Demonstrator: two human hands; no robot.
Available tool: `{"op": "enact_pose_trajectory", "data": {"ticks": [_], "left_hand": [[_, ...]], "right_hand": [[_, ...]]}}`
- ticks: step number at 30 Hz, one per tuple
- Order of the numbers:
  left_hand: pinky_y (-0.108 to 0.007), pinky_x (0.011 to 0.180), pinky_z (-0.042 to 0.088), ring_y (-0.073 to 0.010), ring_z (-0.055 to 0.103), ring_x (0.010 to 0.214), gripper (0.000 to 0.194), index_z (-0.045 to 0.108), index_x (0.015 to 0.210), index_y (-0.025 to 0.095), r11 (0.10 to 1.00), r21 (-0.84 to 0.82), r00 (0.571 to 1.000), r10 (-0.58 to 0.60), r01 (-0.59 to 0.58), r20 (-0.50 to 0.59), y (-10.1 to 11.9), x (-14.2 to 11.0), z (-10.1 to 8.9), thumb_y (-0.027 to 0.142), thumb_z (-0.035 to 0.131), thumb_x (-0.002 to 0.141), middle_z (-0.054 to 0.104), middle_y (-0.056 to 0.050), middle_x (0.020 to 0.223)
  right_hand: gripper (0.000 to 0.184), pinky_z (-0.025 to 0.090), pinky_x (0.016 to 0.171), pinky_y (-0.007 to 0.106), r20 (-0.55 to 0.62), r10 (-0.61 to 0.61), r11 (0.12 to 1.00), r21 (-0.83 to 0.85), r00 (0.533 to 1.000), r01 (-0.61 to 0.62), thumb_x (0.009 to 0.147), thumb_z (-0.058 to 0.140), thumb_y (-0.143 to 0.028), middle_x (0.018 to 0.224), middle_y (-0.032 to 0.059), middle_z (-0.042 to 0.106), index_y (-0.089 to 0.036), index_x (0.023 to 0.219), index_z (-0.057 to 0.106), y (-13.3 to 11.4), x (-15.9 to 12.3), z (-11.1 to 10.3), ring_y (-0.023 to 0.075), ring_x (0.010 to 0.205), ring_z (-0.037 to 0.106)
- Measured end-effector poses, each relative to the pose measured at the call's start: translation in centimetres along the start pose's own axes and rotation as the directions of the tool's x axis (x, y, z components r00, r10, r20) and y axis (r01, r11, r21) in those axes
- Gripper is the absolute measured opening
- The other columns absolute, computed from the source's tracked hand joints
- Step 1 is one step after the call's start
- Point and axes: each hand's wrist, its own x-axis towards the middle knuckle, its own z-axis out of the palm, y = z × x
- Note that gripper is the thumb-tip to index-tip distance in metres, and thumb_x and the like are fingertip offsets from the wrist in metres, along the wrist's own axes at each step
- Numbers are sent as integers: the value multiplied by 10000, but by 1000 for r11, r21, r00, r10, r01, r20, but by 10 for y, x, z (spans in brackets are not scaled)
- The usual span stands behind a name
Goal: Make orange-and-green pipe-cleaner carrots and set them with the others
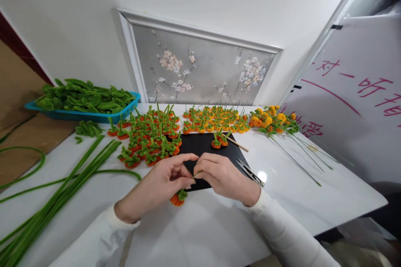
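Note:
My left hand (164, 181) is closed in a pinch near the table's front, and a small orange pipe-cleaner flower (177, 200) with green loops hangs below its thumb. The fingertips of my right hand (224, 175) are pressed together on the thin green stem (197, 174) that runs between both hands. Part of the stem is hidden by the fingers. Under and behind the hands lies a black mat (196, 144). A pair of thread snips (249, 172) rests on the mat's right edge, beside my right wrist. Two or so finished-looking orange flowers (219, 142) stand on the mat.
Rows of orange flowers (153, 144) and yellow flowers (213, 119) stand behind. A blue basket (125, 112) of green pieces is at the back left, with long green pipe cleaners (62, 194) in front. A wooden stick (238, 143) and stemmed yellow flowers (275, 121) lie right.

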Motion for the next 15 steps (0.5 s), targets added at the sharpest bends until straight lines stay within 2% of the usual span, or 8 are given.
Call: {"op": "enact_pose_trajectory", "data": {"ticks": [5,9,12,15], "left_hand": [[-277,647,484,-146,601,674,547,478,1291,193,999,10,997,-32,32,76,0,-1,-4,250,595,760,672,17,726],[-261,654,496,-174,626,762,536,549,1221,228,983,179,998,47,-37,-51,3,-1,-1,230,674,699,692,-1,846],[-239,615,482,-168,633,718,434,605,1161,262,949,306,987,115,-75,-114,5,-1,4,205,635,732,688,21,778],[-222,560,462,-144,614,622,410,611,1164,277,944,322,984,120,-73,-128,5,-1,6,207,603,759,673,37,714]], "right_hand": [[192,455,714,243,-14,6,1000,29,1000,-6,933,392,-132,850,55,587,-171,862,566,0,0,-2,142,787,546],[190,460,704,240,-29,33,999,34,999,-32,939,393,-148,849,55,582,-171,859,564,0,1,-3,139,782,546],[213,457,702,242,-26,-9,1000,12,1000,9,945,378,-142,829,51,580,-175,834,556,0,2,-2,140,776,542],[226,457,709,246,-23,-27,1000,-16,999,27,947,373,-141,831,52,585,-179,826,560,0,2,0,142,783,543]]}}
